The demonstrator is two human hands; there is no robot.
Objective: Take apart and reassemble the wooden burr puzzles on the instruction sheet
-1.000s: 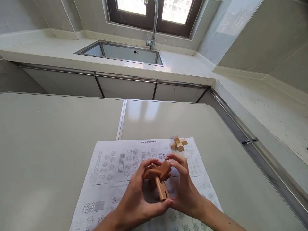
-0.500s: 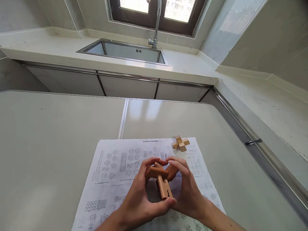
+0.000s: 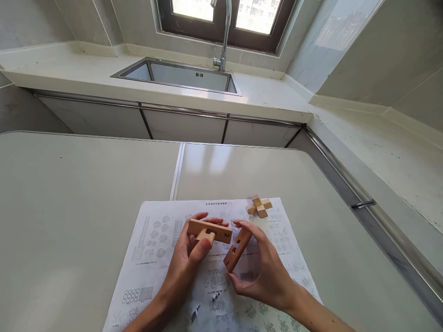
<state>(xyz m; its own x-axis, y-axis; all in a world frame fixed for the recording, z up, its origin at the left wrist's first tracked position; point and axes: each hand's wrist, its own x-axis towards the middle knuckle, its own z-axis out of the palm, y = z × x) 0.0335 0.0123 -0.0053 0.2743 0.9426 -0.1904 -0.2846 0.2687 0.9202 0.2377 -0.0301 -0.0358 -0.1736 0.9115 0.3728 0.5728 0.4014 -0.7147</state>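
Observation:
My left hand [image 3: 187, 258] is closed on two wooden puzzle pieces that cross each other. The longer wooden puzzle piece [image 3: 218, 233] has a dark "2" near its right end, and the shorter-looking piece [image 3: 206, 236] sits under my thumb. Between thumb and fingertips, my right hand [image 3: 266, 267] grips a notched wooden puzzle piece [image 3: 238, 250], held at a slant with its notches turned to the left. A small gap separates it from the pieces in my left hand. Both hands are above a printed sheet [image 3: 152, 281] covered with small line drawings.
An assembled, pale wooden burr puzzle [image 3: 260, 206] lies on the sheet's top right corner. The sheet rests on a light table [image 3: 86, 221] with a white seam. Beyond stands a counter with a sink [image 3: 187, 74] and a faucet [image 3: 225, 41]; another counter [image 3: 387, 147] runs along the right.
The joined wooden pieces have come apart. My right hand has drawn one notched piece away, while my left hand has moved left and up with the other two.

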